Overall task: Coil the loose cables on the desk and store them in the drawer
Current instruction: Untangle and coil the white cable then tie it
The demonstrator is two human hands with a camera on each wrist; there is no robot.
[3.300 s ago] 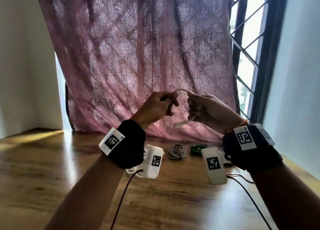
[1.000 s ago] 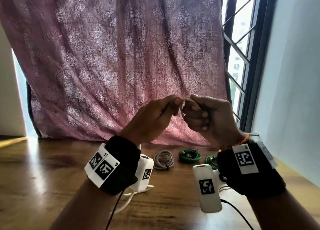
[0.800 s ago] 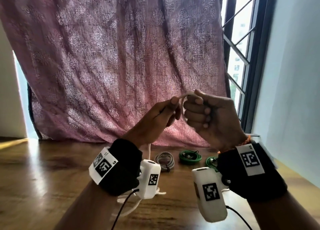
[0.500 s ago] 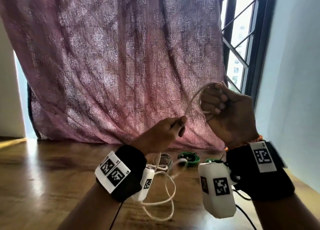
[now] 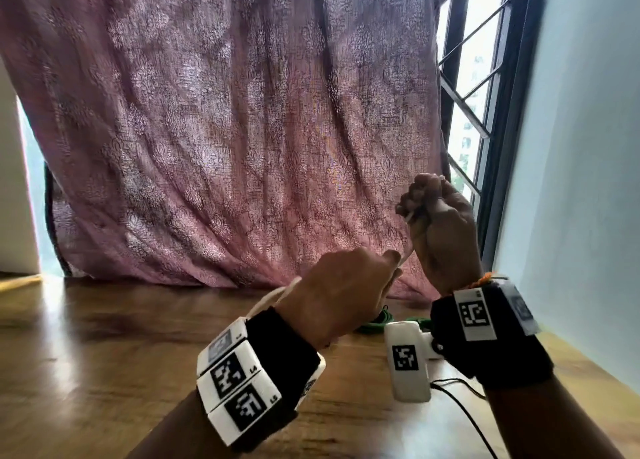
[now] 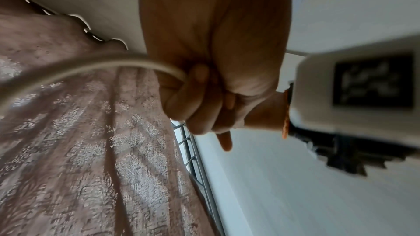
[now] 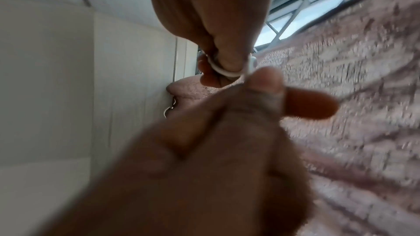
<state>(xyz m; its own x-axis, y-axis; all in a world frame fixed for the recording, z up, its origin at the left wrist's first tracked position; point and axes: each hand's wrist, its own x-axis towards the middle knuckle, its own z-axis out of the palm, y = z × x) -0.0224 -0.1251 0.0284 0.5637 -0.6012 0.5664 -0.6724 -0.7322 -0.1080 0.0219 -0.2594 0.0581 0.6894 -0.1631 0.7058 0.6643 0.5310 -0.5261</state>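
A white cable runs taut between my two hands above the desk. My right hand is raised near the window, and its curled fingers grip the cable; in the right wrist view the white cable loops round one finger. Lower and to the left, my left hand pinches the cable, back of the hand toward me. Slack white cable shows past the left wrist. In the left wrist view the white cable curves into curled fingers. No drawer is in view.
Green coiled cables lie at the back of the wooden desk, partly hidden by my hands. A pink curtain hangs behind the desk. A barred window and a pale wall close the right side.
The hands met at one level a second ago. The right hand then rose with the cable, and the left hand dropped and turned its back toward me. The dangling loops below it are out of sight.
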